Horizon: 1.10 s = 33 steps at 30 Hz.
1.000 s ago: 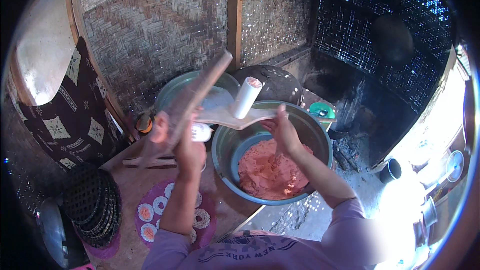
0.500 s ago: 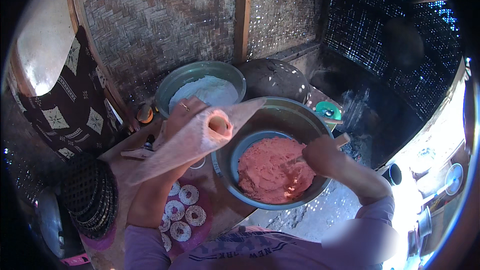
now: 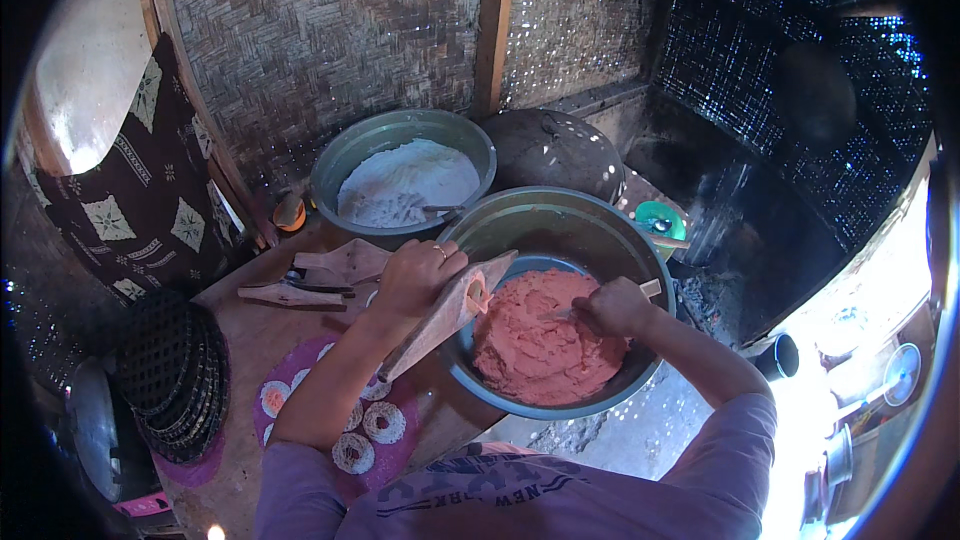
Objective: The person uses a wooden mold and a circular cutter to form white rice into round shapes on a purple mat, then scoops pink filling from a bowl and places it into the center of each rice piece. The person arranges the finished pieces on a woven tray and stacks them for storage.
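Note:
My left hand [image 3: 422, 278] is closed on a pointed wooden board [image 3: 430, 325] with a round opening, held tilted over the left rim of the big green basin [image 3: 545, 202]. Pink dough shows around the opening. In my right hand [image 3: 612, 308] is a wooden-handled spatula [image 3: 652, 288], its flat blade low over the pink dough [image 3: 535, 360]. That dough lies in a blue-grey bowl [image 3: 470, 380] set inside the basin. Whether the blade's tip is in the dough, I cannot tell.
Behind my left hand stands a green basin [image 3: 335, 155] of white flour [image 3: 425, 175]. Wooden pieces [image 3: 345, 260] lie on the table [image 3: 240, 340]. White-coated dough rings [image 3: 384, 422] rest on a purple sheet [image 3: 395, 460]. Dark woven trays [image 3: 180, 380] are stacked at left.
My left hand has lowered the board from in front of the flour basin toward the dough bowl, tilting it differently. My right hand has moved slightly left with the spatula over the dough.

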{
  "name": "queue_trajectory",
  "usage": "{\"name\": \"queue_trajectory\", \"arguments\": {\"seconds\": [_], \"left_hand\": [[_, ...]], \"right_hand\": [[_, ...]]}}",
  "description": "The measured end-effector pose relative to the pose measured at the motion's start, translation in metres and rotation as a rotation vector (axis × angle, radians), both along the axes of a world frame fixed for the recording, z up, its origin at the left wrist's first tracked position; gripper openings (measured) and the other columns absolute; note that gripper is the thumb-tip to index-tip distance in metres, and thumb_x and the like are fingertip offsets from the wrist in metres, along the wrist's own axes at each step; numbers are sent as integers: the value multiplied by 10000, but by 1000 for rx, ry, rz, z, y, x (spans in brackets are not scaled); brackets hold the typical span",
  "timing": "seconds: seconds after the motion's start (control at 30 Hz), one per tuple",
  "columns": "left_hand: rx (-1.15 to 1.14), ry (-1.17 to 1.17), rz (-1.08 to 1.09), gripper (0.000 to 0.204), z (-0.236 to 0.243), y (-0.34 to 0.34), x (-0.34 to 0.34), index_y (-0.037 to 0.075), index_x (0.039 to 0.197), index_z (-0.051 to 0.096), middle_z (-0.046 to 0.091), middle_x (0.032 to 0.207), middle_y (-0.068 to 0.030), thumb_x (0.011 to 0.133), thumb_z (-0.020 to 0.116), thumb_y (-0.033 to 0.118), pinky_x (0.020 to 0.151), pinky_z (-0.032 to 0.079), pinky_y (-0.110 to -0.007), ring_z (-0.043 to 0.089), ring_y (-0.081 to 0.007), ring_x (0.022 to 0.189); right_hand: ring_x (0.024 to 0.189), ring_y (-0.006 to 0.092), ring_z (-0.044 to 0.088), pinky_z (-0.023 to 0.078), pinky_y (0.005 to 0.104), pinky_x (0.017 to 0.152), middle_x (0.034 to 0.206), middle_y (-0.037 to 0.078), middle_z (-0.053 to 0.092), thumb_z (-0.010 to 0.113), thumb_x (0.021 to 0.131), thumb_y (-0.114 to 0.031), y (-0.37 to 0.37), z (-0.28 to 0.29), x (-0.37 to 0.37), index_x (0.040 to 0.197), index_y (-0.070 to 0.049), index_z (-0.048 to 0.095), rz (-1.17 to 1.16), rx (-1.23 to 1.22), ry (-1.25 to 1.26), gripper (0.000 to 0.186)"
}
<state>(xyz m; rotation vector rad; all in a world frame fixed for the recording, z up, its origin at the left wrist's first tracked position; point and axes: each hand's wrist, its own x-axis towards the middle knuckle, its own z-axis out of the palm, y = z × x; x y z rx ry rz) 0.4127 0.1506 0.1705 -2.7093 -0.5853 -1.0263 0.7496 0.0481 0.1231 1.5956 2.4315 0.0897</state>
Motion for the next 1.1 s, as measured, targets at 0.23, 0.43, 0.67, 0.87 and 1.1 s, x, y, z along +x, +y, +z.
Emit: {"name": "queue_trajectory", "arguments": {"seconds": [0.23, 0.43, 0.67, 0.87, 1.1], "left_hand": [[-16, 44, -12, 225, 1, -2, 1, 105, 860, 568, 562, 840, -54, 715, 652, 256, 614, 430, -371, 594, -234, 744], [24, -49, -46, 164, 5, 2, 11, 110, 848, 552, 559, 808, -47, 741, 625, 211, 612, 442, -374, 601, -225, 739], [-5, 3, -8, 168, 36, -29, 33, 88, 814, 549, 577, 782, -77, 754, 632, 221, 608, 454, -414, 611, -272, 719], [-45, -36, -9, 169, 40, -40, 56, 128, 872, 589, 590, 811, -66, 757, 638, 241, 604, 487, -423, 630, -276, 736], [-267, 2, 148, 177, 56, -21, 31, 175, 919, 673, 659, 850, -33, 790, 661, 294, 652, 517, -372, 653, -242, 773]], "right_hand": [[718, 290, 673, 531, 433, 670, 765, 114, 687, 549, 901, -404, -37, 45, -6, 1064, -213, 703, -135, -29, 217, 295], [694, 179, 628, 486, 344, 638, 767, 79, 683, 636, 898, -403, -61, 95, 1, 1081, -82, 695, -194, -202, 979, 374], [662, 142, 576, 444, 309, 600, 713, 44, 638, 659, 874, -360, -55, 118, -29, 971, -67, 712, -277, 42, 742, 314], [651, 168, 602, 457, 308, 618, 677, -19, 540, 621, 791, -210, -77, 108, -101, 1042, -150, 637, 26, 833, 8, 259], [638, 159, 601, 456, 314, 597, 694, 21, 552, 619, 802, -186, -112, 116, -98, 1038, -124, 640, -36, 867, 121, 245]]}}
